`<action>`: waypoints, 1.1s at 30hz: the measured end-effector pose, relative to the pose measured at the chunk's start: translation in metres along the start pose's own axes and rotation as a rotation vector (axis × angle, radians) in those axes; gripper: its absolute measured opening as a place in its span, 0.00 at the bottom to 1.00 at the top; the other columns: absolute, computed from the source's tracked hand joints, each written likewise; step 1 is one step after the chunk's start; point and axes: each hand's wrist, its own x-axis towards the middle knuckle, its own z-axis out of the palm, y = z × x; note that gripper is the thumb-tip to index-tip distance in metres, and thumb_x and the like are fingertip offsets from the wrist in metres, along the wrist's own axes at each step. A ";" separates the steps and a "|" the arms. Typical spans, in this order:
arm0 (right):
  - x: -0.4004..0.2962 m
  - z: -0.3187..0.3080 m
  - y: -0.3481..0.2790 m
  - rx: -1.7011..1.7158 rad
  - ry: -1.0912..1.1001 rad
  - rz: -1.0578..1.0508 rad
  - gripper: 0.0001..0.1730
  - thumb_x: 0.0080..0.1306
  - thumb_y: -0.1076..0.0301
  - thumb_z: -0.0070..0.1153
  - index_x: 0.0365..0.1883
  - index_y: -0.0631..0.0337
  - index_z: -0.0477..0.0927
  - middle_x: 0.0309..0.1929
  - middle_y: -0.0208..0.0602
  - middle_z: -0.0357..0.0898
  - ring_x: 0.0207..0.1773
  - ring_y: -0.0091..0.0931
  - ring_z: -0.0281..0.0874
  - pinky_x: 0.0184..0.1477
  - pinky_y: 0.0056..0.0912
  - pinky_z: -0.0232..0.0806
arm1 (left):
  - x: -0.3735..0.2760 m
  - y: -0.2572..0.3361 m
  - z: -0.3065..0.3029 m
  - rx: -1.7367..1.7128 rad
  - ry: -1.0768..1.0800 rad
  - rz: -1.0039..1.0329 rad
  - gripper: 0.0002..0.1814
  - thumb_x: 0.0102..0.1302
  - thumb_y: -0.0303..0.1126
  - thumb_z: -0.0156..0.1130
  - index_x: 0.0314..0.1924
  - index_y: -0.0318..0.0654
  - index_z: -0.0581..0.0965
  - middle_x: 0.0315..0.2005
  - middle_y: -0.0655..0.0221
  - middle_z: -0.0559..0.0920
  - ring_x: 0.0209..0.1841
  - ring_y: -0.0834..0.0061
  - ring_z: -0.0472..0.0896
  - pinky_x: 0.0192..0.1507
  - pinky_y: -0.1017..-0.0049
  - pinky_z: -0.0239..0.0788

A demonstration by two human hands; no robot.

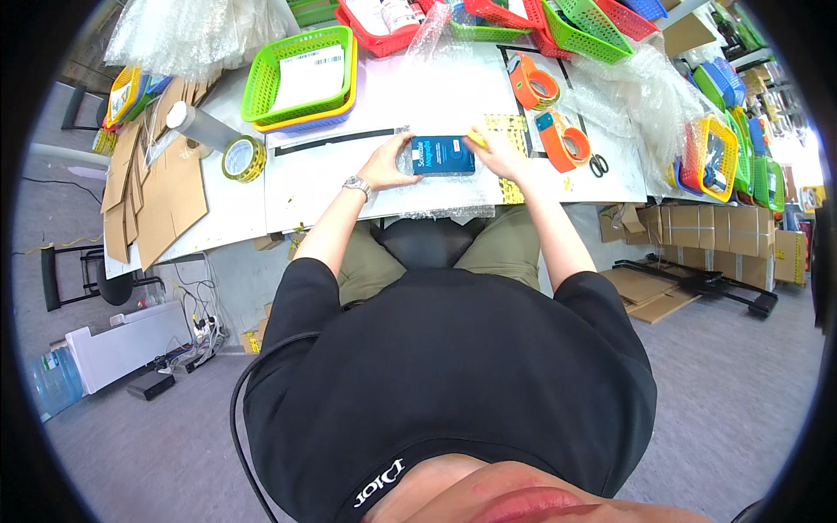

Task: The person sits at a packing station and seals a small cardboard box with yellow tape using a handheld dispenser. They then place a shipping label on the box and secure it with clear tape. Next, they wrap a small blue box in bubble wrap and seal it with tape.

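A dark blue printed box point(443, 155) lies flat on a piece of bubble wrap point(448, 204) at the front of the white table. Around the box's left end are the thumb and fingers of my left hand point(387, 167), gripping it. My right hand point(500, 155) is at the box's right end, closed on a small yellow object point(477, 138) whose kind I cannot tell. Right of this hand stand two orange tape dispensers point(567, 144) point(537, 85), with black-handled scissors point(597, 165) beside the nearer one.
Stacked baskets point(297, 78) holding paper stand behind, to the left. A yellow-and-black tape roll point(244, 159), a clear-walled tube point(203, 127) and cardboard sheets point(171, 202) lie left. Crumpled bubble wrap point(647, 98) and more baskets point(709, 157) occupy the right side.
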 end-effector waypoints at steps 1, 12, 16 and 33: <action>0.003 0.003 -0.017 -0.065 -0.001 -0.016 0.18 0.66 0.58 0.55 0.49 0.58 0.74 0.43 0.45 0.80 0.52 0.40 0.77 0.53 0.42 0.67 | 0.001 0.000 0.000 -0.003 -0.010 0.002 0.48 0.41 0.42 0.78 0.62 0.35 0.67 0.56 0.53 0.75 0.60 0.62 0.74 0.64 0.68 0.65; 0.000 0.035 0.003 -0.022 0.197 -0.303 0.33 0.58 0.64 0.63 0.62 0.57 0.68 0.54 0.46 0.71 0.58 0.41 0.70 0.60 0.41 0.65 | -0.006 0.007 0.015 -0.205 0.172 -0.033 0.43 0.61 0.46 0.67 0.70 0.34 0.58 0.62 0.48 0.70 0.67 0.59 0.67 0.68 0.66 0.57; -0.008 0.041 0.014 -0.004 0.195 -0.332 0.16 0.63 0.73 0.56 0.50 0.55 0.80 0.50 0.37 0.75 0.56 0.36 0.73 0.58 0.37 0.66 | -0.006 0.001 0.020 -0.091 0.205 0.020 0.27 0.70 0.36 0.56 0.66 0.38 0.66 0.62 0.54 0.72 0.68 0.60 0.66 0.68 0.67 0.57; 0.000 0.056 0.021 -0.086 0.229 -0.409 0.21 0.63 0.59 0.61 0.55 0.52 0.79 0.56 0.35 0.74 0.59 0.36 0.70 0.60 0.39 0.63 | -0.022 0.022 0.045 -0.061 0.525 -0.098 0.28 0.57 0.36 0.70 0.57 0.34 0.76 0.47 0.52 0.82 0.49 0.59 0.82 0.52 0.67 0.73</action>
